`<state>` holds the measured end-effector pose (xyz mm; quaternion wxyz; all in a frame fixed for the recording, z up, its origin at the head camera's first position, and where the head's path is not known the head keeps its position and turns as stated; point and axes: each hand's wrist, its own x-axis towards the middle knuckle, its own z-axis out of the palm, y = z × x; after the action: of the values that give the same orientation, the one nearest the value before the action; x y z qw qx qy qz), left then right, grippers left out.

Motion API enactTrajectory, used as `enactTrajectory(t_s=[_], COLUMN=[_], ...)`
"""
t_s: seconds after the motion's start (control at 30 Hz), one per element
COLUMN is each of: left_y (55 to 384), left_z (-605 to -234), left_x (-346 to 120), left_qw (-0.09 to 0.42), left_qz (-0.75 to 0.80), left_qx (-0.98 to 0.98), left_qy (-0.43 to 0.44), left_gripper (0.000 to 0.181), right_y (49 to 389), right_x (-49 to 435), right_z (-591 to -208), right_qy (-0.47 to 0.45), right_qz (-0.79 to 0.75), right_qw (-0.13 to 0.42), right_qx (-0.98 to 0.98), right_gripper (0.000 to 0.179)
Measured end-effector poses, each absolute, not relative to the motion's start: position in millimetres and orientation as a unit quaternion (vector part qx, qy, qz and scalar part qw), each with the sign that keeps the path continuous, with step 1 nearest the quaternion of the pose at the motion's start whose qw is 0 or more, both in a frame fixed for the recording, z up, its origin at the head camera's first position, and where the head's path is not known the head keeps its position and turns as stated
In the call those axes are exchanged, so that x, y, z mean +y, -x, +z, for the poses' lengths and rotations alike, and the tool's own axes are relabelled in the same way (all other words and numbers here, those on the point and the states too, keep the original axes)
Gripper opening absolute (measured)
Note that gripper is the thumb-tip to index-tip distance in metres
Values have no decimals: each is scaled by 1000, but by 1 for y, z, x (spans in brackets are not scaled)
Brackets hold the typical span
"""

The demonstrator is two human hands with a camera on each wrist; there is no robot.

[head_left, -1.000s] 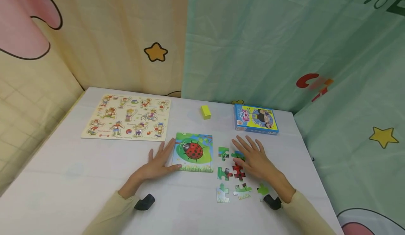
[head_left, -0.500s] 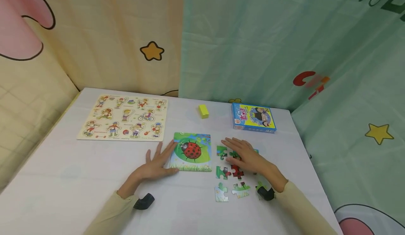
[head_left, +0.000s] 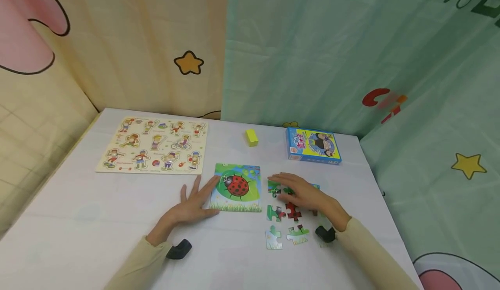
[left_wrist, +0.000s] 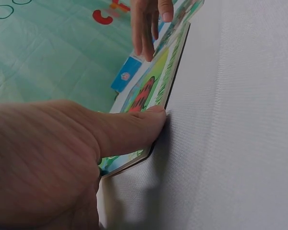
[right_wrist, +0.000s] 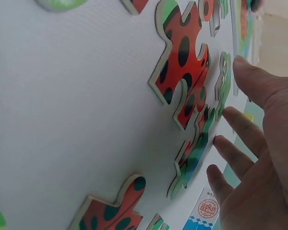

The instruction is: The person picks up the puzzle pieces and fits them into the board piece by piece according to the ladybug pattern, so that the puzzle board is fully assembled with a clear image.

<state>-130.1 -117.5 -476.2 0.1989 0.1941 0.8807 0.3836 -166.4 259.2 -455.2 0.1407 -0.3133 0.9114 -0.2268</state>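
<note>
A square board with a red ladybug picture lies on the white table. My left hand is at its left side, fingers spread; in the left wrist view the thumb of the left hand rests on the board's edge. To the board's right lie loose jigsaw pieces in rough rows, among them a red spotted piece and a green-and-white one. My right hand is over the top row, partly hiding it. In the right wrist view the right hand has its fingers extended beside the pieces, gripping nothing.
A wooden board with cartoon sports figures lies at the back left. A yellow block stands behind the ladybug board. At the back right is a blue and yellow box. Curtains rise behind the table.
My right hand has moved left over the top row, toward the piece nearest the board. The left hand stays by the board. The head view has shifted slightly.
</note>
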Motion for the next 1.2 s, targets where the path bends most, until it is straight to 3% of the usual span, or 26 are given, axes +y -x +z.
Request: enactTrajectory(t_s=[1.2], left_y=[131], left_z=[-479], left_x=[-117], left_qw=[180], left_qz=[389], left_qx=[883], left_qy=[-192], left_gripper=[87], right_y=[177], right_x=[249], right_z=[-457], right_qy=[323], right_qz=[-161], right_qw=[97], right_qx=[928], right_gripper=[41])
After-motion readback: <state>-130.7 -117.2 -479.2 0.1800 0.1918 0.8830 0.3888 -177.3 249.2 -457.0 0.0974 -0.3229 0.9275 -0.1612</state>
